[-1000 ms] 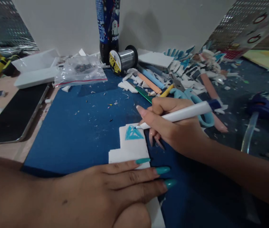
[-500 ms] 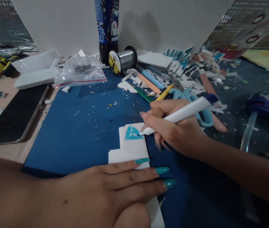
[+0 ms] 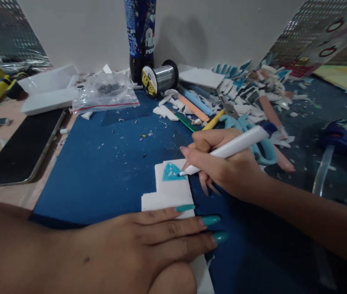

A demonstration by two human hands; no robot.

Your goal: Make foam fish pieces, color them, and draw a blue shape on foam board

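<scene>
A white marker [image 3: 241, 141] is gripped in my right hand [image 3: 231, 167], its tip touching a white foam board piece [image 3: 169, 199]. On the upper part of that piece is a blue triangle [image 3: 172, 171], partly coloured in, with small white gaps. My left hand [image 3: 155, 241] lies flat across the lower part of the piece, fingers stretched out, and hides much of it. The piece has a stepped left edge and rests on a dark blue mat [image 3: 100, 163].
Behind stand a Pepsi bottle [image 3: 142, 41] and a wire spool [image 3: 160, 78]. Foam scraps [image 3: 243, 98] and blue scissors [image 3: 265, 151] lie beyond my right hand. A purple glue gun [image 3: 345, 134] is at right, a phone [image 3: 23, 149] and a zip bag [image 3: 106, 92] at left.
The marker tip has stayed near the triangle's lower right corner, where a little more blue shows. The whole view has shifted slightly; my left hand keeps its place on the foam board piece.
</scene>
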